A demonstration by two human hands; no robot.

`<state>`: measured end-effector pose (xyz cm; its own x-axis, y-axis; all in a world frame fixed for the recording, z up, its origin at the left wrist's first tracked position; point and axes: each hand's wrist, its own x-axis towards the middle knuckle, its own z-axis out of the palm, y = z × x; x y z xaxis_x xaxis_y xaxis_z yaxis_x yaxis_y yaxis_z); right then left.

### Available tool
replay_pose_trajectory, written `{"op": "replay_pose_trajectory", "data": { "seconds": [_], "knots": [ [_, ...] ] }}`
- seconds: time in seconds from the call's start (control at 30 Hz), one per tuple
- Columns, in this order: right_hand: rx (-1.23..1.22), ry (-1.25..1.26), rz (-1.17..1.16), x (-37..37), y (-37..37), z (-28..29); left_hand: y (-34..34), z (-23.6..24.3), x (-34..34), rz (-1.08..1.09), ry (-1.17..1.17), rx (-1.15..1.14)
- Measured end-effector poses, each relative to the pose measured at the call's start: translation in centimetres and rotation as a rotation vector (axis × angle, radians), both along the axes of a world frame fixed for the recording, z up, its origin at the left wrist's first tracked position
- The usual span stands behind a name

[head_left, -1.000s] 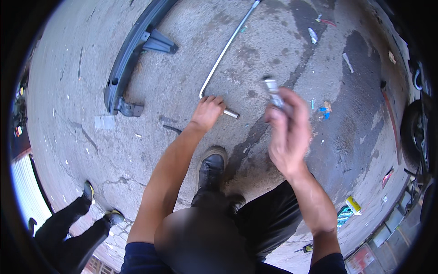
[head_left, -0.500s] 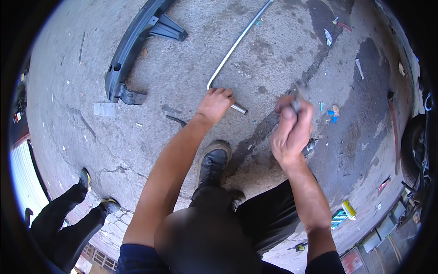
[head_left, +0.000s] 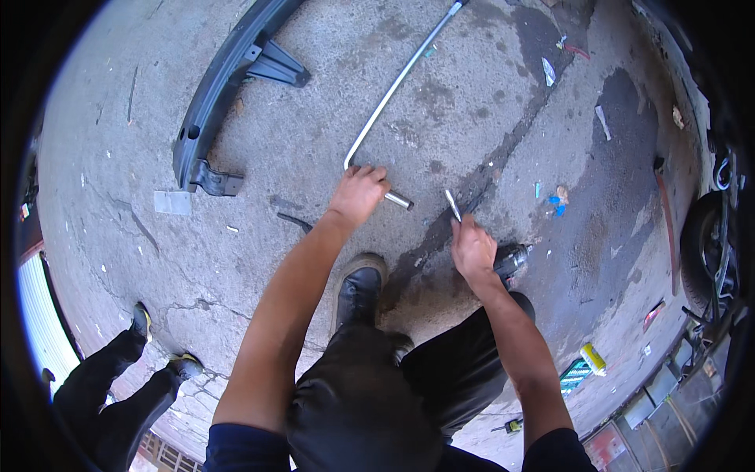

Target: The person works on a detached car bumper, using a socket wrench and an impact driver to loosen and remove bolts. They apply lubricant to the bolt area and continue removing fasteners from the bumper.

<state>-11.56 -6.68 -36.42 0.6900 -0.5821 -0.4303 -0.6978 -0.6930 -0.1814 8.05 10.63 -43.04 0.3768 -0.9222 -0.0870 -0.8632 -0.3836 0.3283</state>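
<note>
The two hands are held apart from each other. The short bent end of a long silver metal bar (head_left: 404,84) is gripped by the left hand (head_left: 360,193), its blunt tip left exposed beyond the fingers; the long shaft is angled away toward the far edge of the grey concrete floor (head_left: 267,157). A short, slim silver metal piece (head_left: 452,204) is clasped in the right hand (head_left: 473,245), pointed toward the far left. A black-and-silver cylindrical tool (head_left: 515,258) is seen just beside the right wrist, partly hidden.

A thin black curved strip (head_left: 294,221) is seen near the left forearm. Farther left, a long dark blue-grey beam with brackets (head_left: 211,102) is laid near a flat translucent plate (head_left: 172,202). By the floor's right edge, a black tyre (head_left: 700,240) is seen.
</note>
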Motion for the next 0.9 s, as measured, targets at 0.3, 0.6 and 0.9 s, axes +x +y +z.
{"op": "replay_pose_trajectory", "data": {
  "seconds": [0.3,0.6,0.9],
  "knots": [
    [0.074,-0.428,0.274,2.3,2.7,-4.4,-0.3,0.5,0.2,-0.039,0.030,0.046],
    [0.109,-0.437,0.117,-0.9,-0.8,-4.3,-0.2,0.7,0.6,-0.146,-0.046,0.159],
    [0.276,-0.475,-0.586,-7.8,-3.5,0.6,-2.7,9.9,1.5,-0.147,0.559,0.123]
  ]
}}
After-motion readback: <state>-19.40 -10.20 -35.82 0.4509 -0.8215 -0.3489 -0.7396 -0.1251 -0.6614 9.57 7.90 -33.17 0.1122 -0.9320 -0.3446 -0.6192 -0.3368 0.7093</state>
